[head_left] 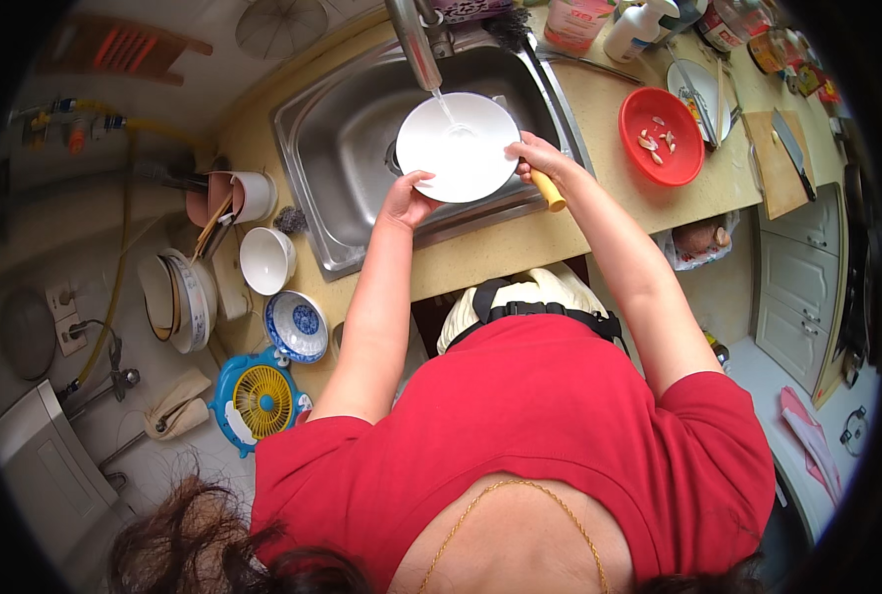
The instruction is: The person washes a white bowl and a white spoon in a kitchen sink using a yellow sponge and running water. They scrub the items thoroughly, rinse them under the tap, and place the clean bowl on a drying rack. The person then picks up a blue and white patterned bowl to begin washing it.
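Observation:
Over the stainless steel sink (340, 215) I hold a round white dish (459, 160), tilted towards me. Water runs from the faucet (420, 52) onto its inner surface. My left hand (409, 200) grips the near left rim, thumb on top and fingers underneath. On the right rim, my right hand (537, 157) pinches the dish with the thumb over the edge. A yellow handle (548, 191) sticks out from under that same hand; the rest of this tool is hidden behind the hand and dish.
Right of the sink, a red plastic bowl (660, 172) holds several garlic cloves. Beyond it lie a plate (697, 93) with chopsticks and a kitchen knife (793, 152) on a cutting board (771, 182). At left stand a white bowl (266, 260), a blue-patterned bowl (296, 327) and a small fan (262, 401).

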Available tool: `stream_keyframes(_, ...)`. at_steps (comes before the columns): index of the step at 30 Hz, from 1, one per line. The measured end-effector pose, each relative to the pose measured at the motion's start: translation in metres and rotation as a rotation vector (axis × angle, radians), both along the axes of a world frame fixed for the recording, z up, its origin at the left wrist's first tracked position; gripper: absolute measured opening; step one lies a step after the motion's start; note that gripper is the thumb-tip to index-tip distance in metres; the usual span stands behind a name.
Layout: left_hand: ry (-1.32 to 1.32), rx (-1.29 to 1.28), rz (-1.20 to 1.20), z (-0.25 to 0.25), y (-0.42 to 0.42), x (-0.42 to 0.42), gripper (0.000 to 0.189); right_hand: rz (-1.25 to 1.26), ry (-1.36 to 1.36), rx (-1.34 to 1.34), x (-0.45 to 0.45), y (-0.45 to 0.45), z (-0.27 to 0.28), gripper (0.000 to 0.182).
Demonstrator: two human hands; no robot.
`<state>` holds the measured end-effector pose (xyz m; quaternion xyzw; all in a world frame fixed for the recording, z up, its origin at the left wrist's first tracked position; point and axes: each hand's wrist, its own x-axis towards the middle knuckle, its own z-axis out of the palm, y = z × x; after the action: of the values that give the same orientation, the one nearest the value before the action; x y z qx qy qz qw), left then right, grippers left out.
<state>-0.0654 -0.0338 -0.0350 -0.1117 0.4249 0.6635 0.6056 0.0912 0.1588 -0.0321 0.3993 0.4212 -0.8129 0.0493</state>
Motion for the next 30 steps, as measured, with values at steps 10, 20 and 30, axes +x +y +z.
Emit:
stream_keyframes(10,0.191,-0.015,-0.067,-0.008,0.019,0.007,0.058,0.693,-0.059,0.785,0.011,-0.034,0.035,0.048)
stream_keyframes(20,0.576,-0.180,-0.195,-0.007,0.032,0.009,0.065,0.628,0.044,0.516,0.011,-0.038,0.015,0.053)
stream_keyframes(30,0.434,-0.152,-0.107,-0.008,0.037,0.016,0.063,0.548,-0.085,0.588,0.008,-0.038,0.015,0.051)
